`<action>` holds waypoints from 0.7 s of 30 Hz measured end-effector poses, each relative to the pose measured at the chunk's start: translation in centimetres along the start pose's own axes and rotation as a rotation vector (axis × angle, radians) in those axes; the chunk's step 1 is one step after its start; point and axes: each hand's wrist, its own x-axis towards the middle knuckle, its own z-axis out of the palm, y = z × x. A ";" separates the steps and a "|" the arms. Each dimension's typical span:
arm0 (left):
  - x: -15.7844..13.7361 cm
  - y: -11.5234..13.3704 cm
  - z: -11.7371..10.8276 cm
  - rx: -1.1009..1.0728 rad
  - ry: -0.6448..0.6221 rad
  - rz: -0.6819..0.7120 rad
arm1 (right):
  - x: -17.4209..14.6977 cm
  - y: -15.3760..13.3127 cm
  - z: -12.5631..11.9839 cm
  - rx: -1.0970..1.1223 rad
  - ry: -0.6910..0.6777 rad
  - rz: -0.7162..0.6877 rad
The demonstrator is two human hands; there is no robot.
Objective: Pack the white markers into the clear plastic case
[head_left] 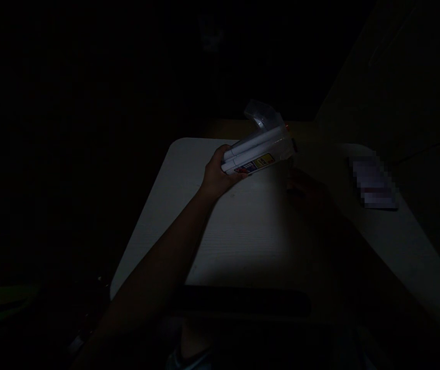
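The scene is very dark. My left hand (217, 174) grips the near end of a white folding lamp-like device (256, 151) with colored stickers on its side and a clear hinged head at the top. It is held tilted above a white table (239, 236). My right hand (307, 191) is a dim shape just right of and below the device. Whether it touches the device or holds anything is lost in the dark.
A small flat card-like object (374, 182), blurred out, lies on the table at the right. A dark strip (243, 303) runs along the table's near edge. The surroundings beyond the table are black.
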 end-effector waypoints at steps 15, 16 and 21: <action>0.1 -0.3 -0.1 0.000 -0.026 0.022 | 0.8 -1.2 -1.3 0.179 0.300 0.101; 0.1 -0.3 -0.1 -0.010 -0.031 0.025 | 1.2 -1.4 -1.5 0.220 0.362 0.097; 0.0 -0.2 0.0 -0.012 -0.023 -0.004 | 3.1 -2.0 -1.8 0.313 0.325 0.062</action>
